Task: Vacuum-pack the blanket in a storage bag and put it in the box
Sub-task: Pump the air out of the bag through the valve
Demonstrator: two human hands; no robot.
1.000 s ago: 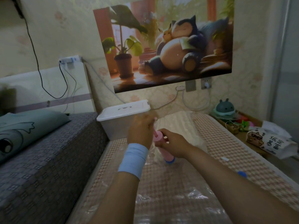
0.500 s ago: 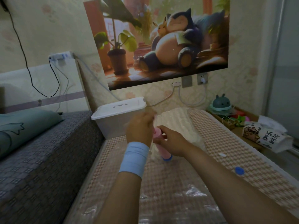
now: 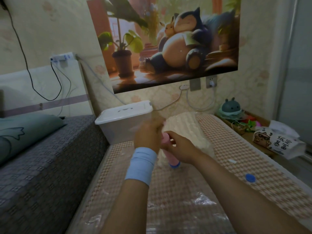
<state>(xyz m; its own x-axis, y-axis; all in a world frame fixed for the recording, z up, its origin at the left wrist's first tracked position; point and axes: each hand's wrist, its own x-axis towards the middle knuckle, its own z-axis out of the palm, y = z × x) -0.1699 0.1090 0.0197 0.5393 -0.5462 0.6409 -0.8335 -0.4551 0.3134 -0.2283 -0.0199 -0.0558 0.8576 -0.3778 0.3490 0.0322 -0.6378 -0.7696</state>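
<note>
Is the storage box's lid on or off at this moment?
On. The white lid lies flat across the top of the clear storage box, with no gap showing along its visible edges.

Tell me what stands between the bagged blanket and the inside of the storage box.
The white lid sits closed on the clear storage box, blocking the way in. The pink hand pump also stands on the storage bag, gripped by the right hand; the left hand is blurred at its top.
</note>
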